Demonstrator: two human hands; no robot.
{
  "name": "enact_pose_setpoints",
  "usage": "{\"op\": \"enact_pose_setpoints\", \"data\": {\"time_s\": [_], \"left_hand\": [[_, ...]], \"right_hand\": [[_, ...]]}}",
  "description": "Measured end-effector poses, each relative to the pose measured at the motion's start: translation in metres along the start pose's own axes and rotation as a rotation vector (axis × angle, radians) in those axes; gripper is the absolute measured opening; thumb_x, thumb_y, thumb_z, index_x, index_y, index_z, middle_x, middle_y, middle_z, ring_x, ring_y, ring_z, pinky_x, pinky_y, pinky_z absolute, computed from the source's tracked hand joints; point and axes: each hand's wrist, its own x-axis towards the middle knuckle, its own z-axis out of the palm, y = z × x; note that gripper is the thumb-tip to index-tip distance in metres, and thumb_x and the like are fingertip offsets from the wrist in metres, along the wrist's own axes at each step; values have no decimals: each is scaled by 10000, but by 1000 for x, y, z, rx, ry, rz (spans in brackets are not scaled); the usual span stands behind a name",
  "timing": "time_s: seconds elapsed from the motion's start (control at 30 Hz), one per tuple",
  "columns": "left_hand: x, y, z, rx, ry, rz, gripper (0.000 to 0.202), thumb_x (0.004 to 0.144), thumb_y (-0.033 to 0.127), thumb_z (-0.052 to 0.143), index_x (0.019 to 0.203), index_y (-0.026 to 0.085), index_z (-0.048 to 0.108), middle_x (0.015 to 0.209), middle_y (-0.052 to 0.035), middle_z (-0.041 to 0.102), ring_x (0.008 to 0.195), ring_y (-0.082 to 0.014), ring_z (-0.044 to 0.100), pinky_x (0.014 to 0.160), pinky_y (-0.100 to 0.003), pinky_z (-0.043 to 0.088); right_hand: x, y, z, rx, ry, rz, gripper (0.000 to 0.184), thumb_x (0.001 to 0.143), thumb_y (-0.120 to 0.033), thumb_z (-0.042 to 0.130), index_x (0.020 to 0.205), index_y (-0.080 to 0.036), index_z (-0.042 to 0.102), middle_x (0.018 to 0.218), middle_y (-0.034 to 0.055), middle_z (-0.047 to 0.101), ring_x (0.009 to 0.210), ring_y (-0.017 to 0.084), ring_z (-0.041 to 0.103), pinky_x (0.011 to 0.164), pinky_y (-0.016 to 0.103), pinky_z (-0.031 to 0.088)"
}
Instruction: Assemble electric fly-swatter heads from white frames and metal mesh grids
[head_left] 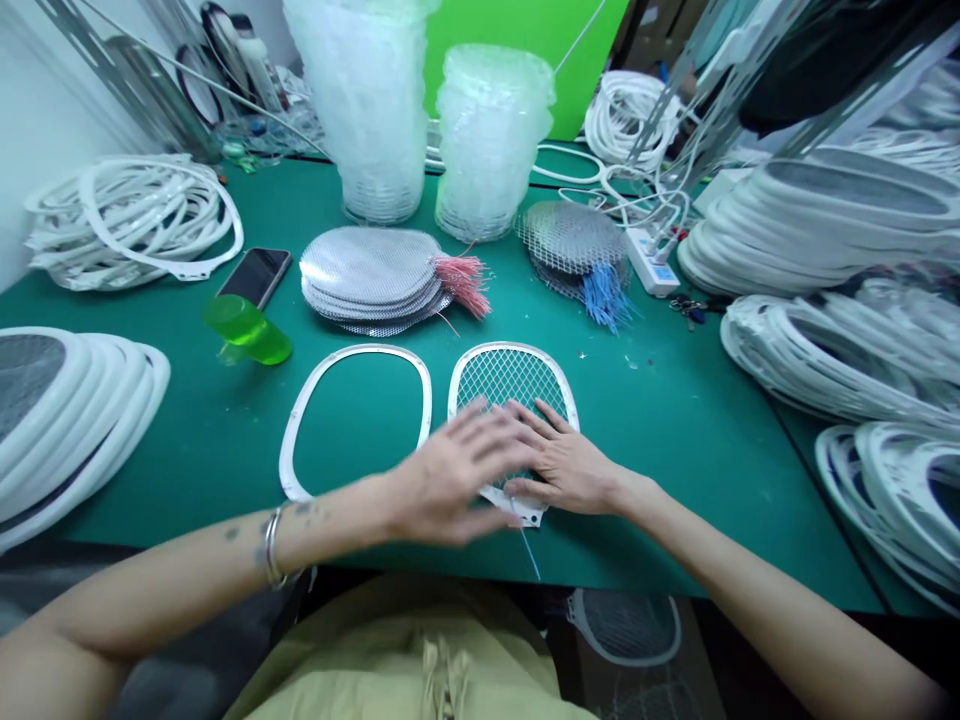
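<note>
A white oval frame with metal mesh (pixel 510 375) lies on the green table in front of me. Spread flat over that mesh, my right hand (pixel 574 468) presses on it with its fingers apart. My left hand (pixel 457 475), slightly blurred, reaches across the frame's left side with outstretched fingers and holds nothing; whether it touches the mesh I cannot tell. From the frame's lower end a thin blue wire (pixel 531 555) sticks out toward me. Just left lies a second white frame (pixel 288 440) with no mesh in it.
Behind are mesh discs with red wires (pixel 375 265) and more with blue wires (pixel 574 235). White frames are stacked left (pixel 142 400) and right (pixel 795 230). A green tumbler (pixel 251 330), a phone (pixel 256 275), clear plastic stacks (pixel 491 140) and a power strip (pixel 651 265) stand around.
</note>
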Motion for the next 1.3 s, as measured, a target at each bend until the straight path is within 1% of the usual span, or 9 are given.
{"op": "enact_pose_setpoints", "data": {"time_s": [0.2, 0.37, 0.63, 0.73, 0.93, 1.03, 1.1, 1.2, 1.3], "left_hand": [[-30, 69, 34, 36, 184, 158, 211, 929, 99, 492, 1067, 87, 653, 1095, -107, 697, 1079, -227, 620, 1006, -372, 492], [-28, 70, 45, 8, 337, 121, 173, 930, 92, 504, 1004, 75, 659, 990, -108, 730, 977, -186, 670, 949, -323, 541], [-26, 76, 55, -39, 347, -43, 185, 905, 75, 471, 914, 138, 645, 863, -45, 713, 870, -150, 668, 899, -318, 530], [-23, 73, 52, -86, 205, -122, 208, 869, 64, 444, 782, 163, 604, 704, -24, 633, 675, -146, 604, 702, -292, 526], [-14, 62, 28, 70, -65, 320, 203, 888, 80, 474, 742, 156, 593, 707, -37, 624, 624, -157, 567, 683, -305, 493], [-9, 50, 8, -237, -162, 158, 85, 903, 251, 579, 937, 197, 635, 764, 11, 684, 680, -134, 634, 665, -227, 502], [-9, 38, 1, -338, -78, -73, 244, 916, 361, 582, 1122, 234, 611, 931, 23, 726, 837, -116, 679, 739, -182, 512], [-15, 11, 12, 14, 153, -352, 431, 977, 343, 462, 1387, 211, 467, 1318, -55, 611, 1180, -172, 590, 984, -272, 463], [-25, -20, 44, 393, 204, -300, 648, 965, 435, 438, 1524, 170, 244, 1443, -89, 482, 1297, -221, 495, 1062, -319, 406]], "right_hand": [[2, -2, -13, 93, -119, 23, 768, 926, -670, 280, 1527, -292, -14, 1593, 28, -45, 1462, 268, -44, 1166, 546, -33], [3, -1, -19, 148, -163, 18, 846, 884, -725, 311, 1526, -292, -32, 1586, 34, -71, 1457, 297, -51, 1155, 553, -70], [3, 0, -11, 127, -143, 26, 909, 844, -770, 325, 1527, -285, -26, 1586, 43, -86, 1458, 308, -59, 1151, 560, -64], [3, -1, -11, 113, -144, 34, 924, 833, -781, 328, 1531, -271, 0, 1588, 57, -69, 1458, 314, -53, 1150, 566, -62], [4, -2, -9, 98, -124, 35, 916, 838, -760, 359, 1526, -275, -3, 1591, 70, -40, 1460, 308, -36, 1149, 586, -24], [5, -3, -15, 93, -141, 40, 932, 827, -761, 384, 1527, -250, 42, 1587, 104, -1, 1457, 327, -16, 1142, 614, 4], [4, -4, -20, 118, -172, 34, 947, 816, -770, 391, 1524, -238, 58, 1580, 127, 27, 1454, 342, 15, 1136, 633, 44], [3, -1, -20, 163, -165, -8, 954, 816, -760, 414, 1511, -273, -22, 1577, 103, 28, 1449, 338, 49, 1136, 631, 100], [5, 7, -22, 151, -98, -58, 909, 847, -685, 467, 1513, -261, 16, 1556, 103, 195, 1427, 302, 212, 1118, 521, 304]]}}
